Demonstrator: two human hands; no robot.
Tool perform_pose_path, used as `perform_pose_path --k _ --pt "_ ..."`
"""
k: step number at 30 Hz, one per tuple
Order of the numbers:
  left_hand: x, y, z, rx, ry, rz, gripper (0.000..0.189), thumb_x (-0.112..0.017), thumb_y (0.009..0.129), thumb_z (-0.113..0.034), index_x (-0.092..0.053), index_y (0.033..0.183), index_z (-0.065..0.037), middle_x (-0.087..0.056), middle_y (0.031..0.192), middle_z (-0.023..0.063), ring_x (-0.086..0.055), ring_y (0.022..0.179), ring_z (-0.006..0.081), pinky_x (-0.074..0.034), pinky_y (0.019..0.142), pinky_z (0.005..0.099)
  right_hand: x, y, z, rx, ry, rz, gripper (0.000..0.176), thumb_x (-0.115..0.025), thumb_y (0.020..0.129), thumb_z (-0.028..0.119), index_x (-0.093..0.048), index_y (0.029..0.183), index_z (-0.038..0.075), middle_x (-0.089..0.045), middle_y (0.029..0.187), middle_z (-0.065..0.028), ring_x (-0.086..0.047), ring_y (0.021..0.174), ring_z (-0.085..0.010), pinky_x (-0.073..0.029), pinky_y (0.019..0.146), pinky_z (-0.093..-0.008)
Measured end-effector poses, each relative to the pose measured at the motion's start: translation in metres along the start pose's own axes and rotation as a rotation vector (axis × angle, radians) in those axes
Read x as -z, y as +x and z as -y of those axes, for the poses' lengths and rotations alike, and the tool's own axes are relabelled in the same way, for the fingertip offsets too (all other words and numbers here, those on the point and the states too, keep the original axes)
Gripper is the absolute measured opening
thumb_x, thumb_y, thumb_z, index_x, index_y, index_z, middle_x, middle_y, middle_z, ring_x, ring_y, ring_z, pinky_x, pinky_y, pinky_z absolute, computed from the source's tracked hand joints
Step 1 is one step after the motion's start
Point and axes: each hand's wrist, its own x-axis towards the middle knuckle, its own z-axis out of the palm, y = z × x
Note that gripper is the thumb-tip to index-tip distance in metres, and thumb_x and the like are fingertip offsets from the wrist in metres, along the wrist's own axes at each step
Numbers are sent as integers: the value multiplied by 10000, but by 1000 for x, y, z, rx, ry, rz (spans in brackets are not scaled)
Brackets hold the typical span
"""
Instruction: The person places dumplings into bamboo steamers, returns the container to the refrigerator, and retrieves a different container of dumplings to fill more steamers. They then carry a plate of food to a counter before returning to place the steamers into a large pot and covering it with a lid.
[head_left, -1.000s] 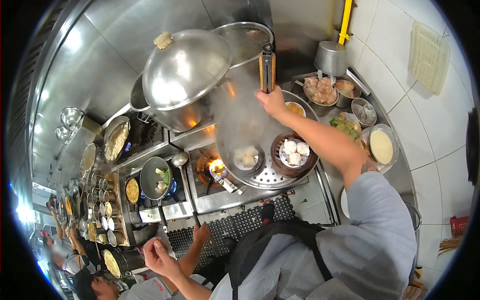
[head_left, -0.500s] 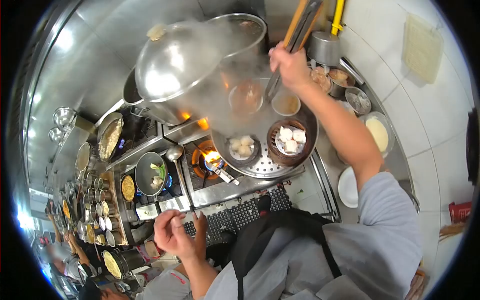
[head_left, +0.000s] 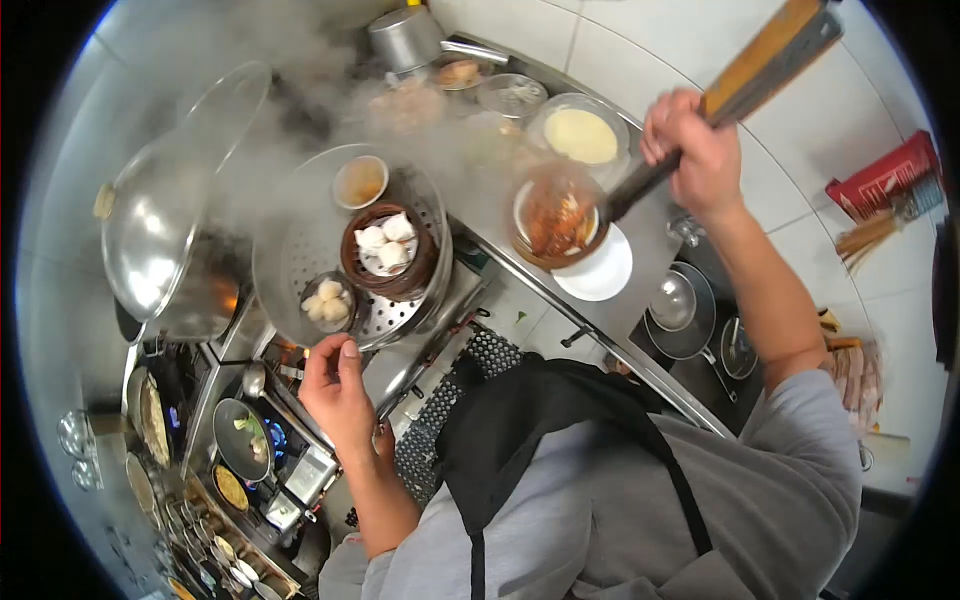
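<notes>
My right hand [head_left: 695,150] grips long tongs [head_left: 735,95] with wood-coloured handles and dark arms. Their tips are at the right rim of a round brown steamer basket [head_left: 545,257], with reddish food [head_left: 560,222] inside, over the counter and partly overlapping a white plate [head_left: 605,265]. My left hand [head_left: 338,395], loosely closed with nothing visible in it, is by the near edge of a large perforated steamer tray [head_left: 300,225]. On that tray are a small basket with white buns [head_left: 385,245], a dish of pale round dumplings [head_left: 328,300] and a bowl of yellowish food [head_left: 361,182].
Steam drifts over the stove and a large domed metal lid [head_left: 150,225]. A bowl of pale yellow food [head_left: 580,135] sits at the back of the counter. Pans [head_left: 683,310] lie at right; a frying pan [head_left: 242,440] sits over a blue flame at left.
My view has turned right. My right hand has moved the tongs from above the steamer tray to the counter, with the basket of reddish food now at their tips. My left hand stays empty.
</notes>
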Motion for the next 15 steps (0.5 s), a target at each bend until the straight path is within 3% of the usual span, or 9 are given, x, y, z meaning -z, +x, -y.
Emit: perform_pose_path --k 4,8,15 --pt "-35 -16 -2 -55 57 66 103 -676 891 -77 -673 938 15 -643 794 15 -556 711 75 -462 666 240 61 -71 -40 -47 -104 -205 218 -546 842 -11 -433 667 54 -479 612 -46 -479 540 -136 -413 505 -300" --pt "-45 -25 -6 -108 137 98 121 -682 881 -84 -670 938 23 -665 806 44 -577 717 95 -478 688 253 91 -109 -78 -12 -221 -268 247 -501 830 -65 -418 627 48 -483 607 -46 -491 563 -129 -416 540 -288" --pt "-27 -31 -9 -139 157 105 128 -639 937 -83 -664 1009 21 -660 898 34 -592 768 82 -472 709 220 109 -136 -125 2 -120 -341 139 -544 859 -43 -489 770 49 -527 682 -29 -518 600 -129 -440 589 -281"
